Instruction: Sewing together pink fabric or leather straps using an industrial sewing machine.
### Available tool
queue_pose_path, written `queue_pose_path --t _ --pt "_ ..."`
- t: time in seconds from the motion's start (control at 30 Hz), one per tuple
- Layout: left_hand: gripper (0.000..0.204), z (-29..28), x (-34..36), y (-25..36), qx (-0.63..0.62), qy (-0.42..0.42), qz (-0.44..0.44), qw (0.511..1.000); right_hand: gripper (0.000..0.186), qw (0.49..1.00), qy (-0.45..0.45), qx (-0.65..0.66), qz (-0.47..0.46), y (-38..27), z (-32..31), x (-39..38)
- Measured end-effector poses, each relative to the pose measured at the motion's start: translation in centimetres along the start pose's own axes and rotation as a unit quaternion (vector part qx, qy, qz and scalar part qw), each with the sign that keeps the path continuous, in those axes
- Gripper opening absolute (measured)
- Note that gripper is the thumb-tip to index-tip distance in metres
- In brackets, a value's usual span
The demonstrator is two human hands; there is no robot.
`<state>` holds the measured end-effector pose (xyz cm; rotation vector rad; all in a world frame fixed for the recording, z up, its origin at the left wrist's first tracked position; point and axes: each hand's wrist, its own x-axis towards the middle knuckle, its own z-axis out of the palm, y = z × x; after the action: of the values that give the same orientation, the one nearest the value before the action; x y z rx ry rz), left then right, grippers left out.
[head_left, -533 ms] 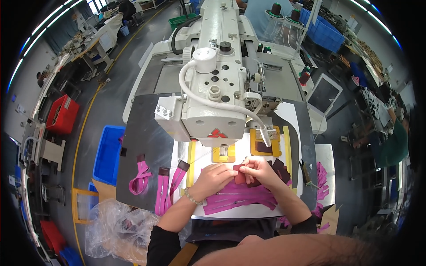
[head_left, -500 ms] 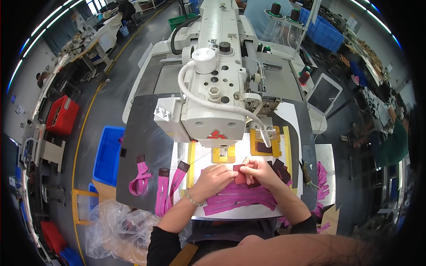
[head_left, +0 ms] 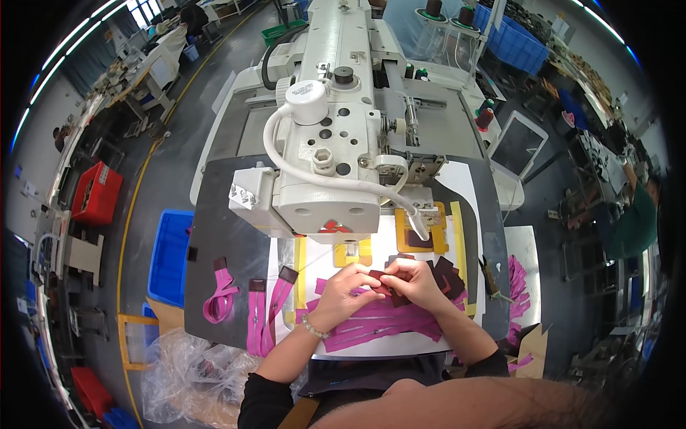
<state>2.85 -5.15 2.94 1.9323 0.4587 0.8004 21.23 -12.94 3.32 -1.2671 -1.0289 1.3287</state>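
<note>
Just in front of the white sewing machine head point(head_left: 325, 193), my left hand point(head_left: 347, 292) and my right hand point(head_left: 417, 284) meet, both closed on a small dark red patch point(head_left: 376, 275). Fingertips pinch it from both sides and partly cover it; it looks bent. Below my hands, several magenta zipper strips point(head_left: 382, 329) lie side by side on the white work surface. A loose pile of dark maroon patches point(head_left: 450, 279) rests by my right hand. Beyond my hands are a small yellow frame point(head_left: 363, 250) under the machine head and a larger yellow frame point(head_left: 439, 232) to the right.
Magenta zippers with dark end patches point(head_left: 257, 314) lie on the table's left side. Scissors or snips point(head_left: 489, 277) lie near its right edge. A blue bin point(head_left: 170, 257) and clear plastic bags point(head_left: 193, 375) are at left; a tablet-like screen point(head_left: 520, 143) stands at right.
The red patch was held up flat and square; now it appears bent between my fingertips. My left fingers have curled in around it. The whole view has shifted slightly.
</note>
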Motion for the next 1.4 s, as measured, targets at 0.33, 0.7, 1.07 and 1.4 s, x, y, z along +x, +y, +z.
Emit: queue_pose_path --t 0.33,0.7,1.07,1.4 --pt "0.015 -0.1 0.0 -0.4 -0.049 0.073 -0.077 0.993 0.012 0.995 -0.035 -0.084 -0.036 0.8 -0.1 -0.1" --pt "0.014 0.1 0.1 -1.1 -0.104 0.102 -0.095 0.985 0.018 0.998 -0.031 -0.030 -0.049 2.2 0.5 0.4" --pt "0.018 0.8 -0.3 -2.1 -0.096 0.124 -0.103 0.982 0.016 0.997 -0.031 -0.030 -0.063 2.0 0.7 0.4" --pt "0.019 -0.5 0.5 -1.1 0.000 -0.018 -0.177 0.984 0.013 0.999 -0.033 0.018 -0.018 1.5 0.5 0.4"
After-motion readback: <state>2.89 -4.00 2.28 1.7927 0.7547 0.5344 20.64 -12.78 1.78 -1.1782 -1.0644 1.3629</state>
